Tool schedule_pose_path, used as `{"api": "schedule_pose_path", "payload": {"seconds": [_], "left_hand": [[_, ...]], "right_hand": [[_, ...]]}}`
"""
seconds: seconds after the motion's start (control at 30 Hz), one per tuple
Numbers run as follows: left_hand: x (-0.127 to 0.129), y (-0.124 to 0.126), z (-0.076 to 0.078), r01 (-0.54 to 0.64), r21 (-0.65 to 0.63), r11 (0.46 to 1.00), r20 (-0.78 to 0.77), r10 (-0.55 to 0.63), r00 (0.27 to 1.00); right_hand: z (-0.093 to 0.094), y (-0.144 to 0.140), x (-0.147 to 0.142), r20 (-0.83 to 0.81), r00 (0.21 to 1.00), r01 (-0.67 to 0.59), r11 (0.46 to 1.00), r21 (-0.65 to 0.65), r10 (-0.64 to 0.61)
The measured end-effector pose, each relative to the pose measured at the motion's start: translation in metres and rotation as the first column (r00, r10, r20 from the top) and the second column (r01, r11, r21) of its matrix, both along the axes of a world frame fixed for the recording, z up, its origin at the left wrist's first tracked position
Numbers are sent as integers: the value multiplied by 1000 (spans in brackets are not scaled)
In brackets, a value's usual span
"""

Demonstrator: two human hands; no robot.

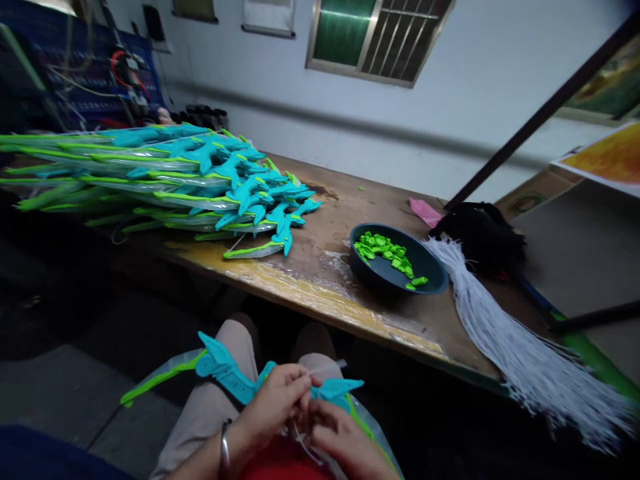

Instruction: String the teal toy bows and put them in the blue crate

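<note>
Turquoise plastic fills the lower centre of the head view: a toy sword (235,380) with a teal hilt and a clear, green-edged blade lies across the person's lap, its blade running out toward the lower left of the frame. The left hand (275,403) grips the hilt from above, fingers curled and pinched together on it, a metal bangle (225,448) on that wrist. The right hand (340,443) sits just beside it, lower right of the hilt, fingers closed on the sword's teal crossguard and on a thin white string (320,368) that shows between the two hands.

Higher up, a worn wooden table (325,280) crosses the frame from the left to the lower right. At upper left a big heap of the same swords (170,177) rests on it, hilts pointing toward the centre. Right of centre stands a dark bowl (430,273) holding small bright green pieces (385,250). Just beside the bowl, on its right, a thick bundle of white strings (505,340) fans out over the table edge toward the lower right corner. Behind the bundle lies a black cloth heap (483,233), with a pink scrap (425,212) near it.
</note>
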State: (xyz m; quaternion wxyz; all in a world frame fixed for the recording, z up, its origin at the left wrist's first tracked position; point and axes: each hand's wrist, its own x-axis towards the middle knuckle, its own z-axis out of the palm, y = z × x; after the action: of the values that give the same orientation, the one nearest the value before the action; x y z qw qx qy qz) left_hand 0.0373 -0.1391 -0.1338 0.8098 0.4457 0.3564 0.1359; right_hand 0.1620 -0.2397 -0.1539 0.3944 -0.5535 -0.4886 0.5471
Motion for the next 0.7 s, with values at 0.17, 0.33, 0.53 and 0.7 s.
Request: {"api": "schedule_pose_path", "payload": {"seconds": [0.17,0.33,0.53,0.7], "left_hand": [[-38,-6,-5,285,57,957,-117,-277,954],[-79,-7,-19,196,-5,981,-230,-192,954],[-149,-6,-74,-438,-118,891,-300,389,871],[-190,29,-108,-932,-182,314,-337,870,359]], "right_hand": [[15,27,50,-557,684,338,881,-331,-472],[35,74,80,-577,427,762,620,-185,-697],[85,93,55,-490,513,821,569,41,-705],[94,82,10,-134,835,543,839,40,-534]]}}
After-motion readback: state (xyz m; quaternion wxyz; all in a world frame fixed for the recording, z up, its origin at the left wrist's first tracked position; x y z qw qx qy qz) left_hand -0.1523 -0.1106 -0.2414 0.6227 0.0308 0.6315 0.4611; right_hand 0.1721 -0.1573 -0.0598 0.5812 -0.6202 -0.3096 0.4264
